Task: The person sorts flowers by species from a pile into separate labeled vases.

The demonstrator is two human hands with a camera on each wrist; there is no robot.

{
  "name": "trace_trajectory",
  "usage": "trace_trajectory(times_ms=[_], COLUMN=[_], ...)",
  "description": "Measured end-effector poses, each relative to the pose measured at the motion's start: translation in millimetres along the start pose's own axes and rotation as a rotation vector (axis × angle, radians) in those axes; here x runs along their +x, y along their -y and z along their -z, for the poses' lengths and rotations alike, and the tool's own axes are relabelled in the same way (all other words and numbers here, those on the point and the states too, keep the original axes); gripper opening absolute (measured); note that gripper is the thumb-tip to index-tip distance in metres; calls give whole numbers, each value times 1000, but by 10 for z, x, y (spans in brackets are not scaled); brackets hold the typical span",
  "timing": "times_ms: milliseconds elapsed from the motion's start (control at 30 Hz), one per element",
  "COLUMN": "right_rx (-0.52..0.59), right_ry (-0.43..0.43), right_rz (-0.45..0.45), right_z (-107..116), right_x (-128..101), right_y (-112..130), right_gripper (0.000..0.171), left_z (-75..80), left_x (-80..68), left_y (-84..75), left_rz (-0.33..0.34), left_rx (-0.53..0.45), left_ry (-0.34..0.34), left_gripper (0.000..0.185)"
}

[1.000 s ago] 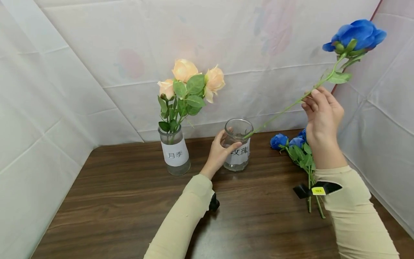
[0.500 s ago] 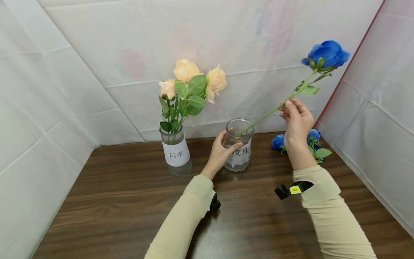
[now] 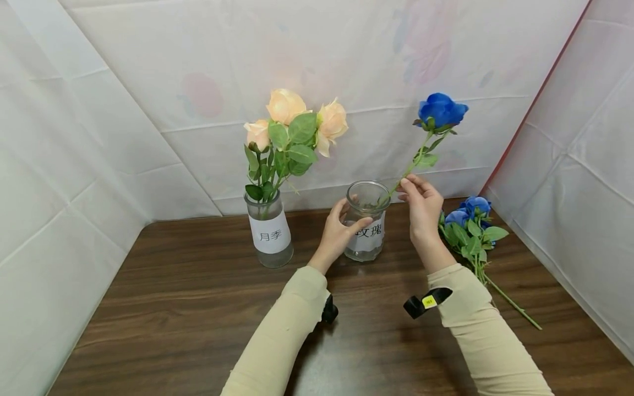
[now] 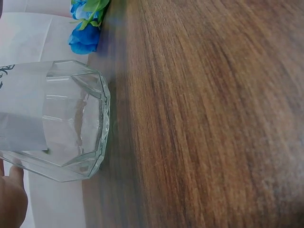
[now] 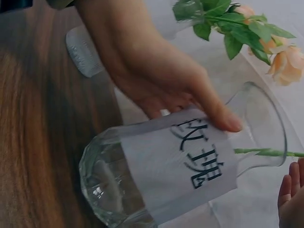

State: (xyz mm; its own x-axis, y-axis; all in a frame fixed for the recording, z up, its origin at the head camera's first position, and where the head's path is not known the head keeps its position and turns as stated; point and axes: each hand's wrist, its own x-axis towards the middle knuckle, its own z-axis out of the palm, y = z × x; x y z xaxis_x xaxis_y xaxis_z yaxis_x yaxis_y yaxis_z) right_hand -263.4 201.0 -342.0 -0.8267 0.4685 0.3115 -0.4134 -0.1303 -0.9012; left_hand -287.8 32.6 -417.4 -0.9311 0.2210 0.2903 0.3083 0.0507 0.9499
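Blue rose [image 3: 442, 110], stem pinched between thumb and fingertips of the right hand [image 3: 422, 204], tilted with its lower end just inside the mouth of the labelled glass jar [image 3: 365, 221]. Left hand [image 3: 338, 231] wrapped round that jar, thumb across the label, fingers curled at the neck. Jar standing on the wooden table [image 3: 198, 308], near the back wall. Second jar [image 3: 269, 234] to its left, with peach roses [image 3: 292, 121]. More blue roses [image 3: 470, 220] lying on the table to the right.
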Motion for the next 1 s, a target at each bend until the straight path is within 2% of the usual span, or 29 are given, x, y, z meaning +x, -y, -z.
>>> trace_trajectory(times_ms=[133, 267, 433, 600, 867, 1000], right_rx=[-152, -231, -258, -247, -360, -365], right_ry=[41, 73, 108, 140, 242, 275], right_rz=[-1, -35, -68, -96, -97, -85], right_z=[6, 23, 65, 174, 522, 757], right_x=[-21, -46, -55, -62, -135, -145], right_y=[-79, -130, -152, -131, -13, 62], right_gripper=[19, 29, 37, 37, 29, 25], left_z=[-7, -13, -16, -19, 42, 55], left_x=[13, 13, 6, 2, -139, -153], left_y=[9, 14, 10, -10, -372, -402], left_rz=[-15, -20, -8, -6, 52, 78], left_rx=[-7, -15, -17, -31, -3, 4], left_ry=[-4, -5, -4, 1, 23, 27], left_gripper=[65, 62, 62, 64, 63, 65])
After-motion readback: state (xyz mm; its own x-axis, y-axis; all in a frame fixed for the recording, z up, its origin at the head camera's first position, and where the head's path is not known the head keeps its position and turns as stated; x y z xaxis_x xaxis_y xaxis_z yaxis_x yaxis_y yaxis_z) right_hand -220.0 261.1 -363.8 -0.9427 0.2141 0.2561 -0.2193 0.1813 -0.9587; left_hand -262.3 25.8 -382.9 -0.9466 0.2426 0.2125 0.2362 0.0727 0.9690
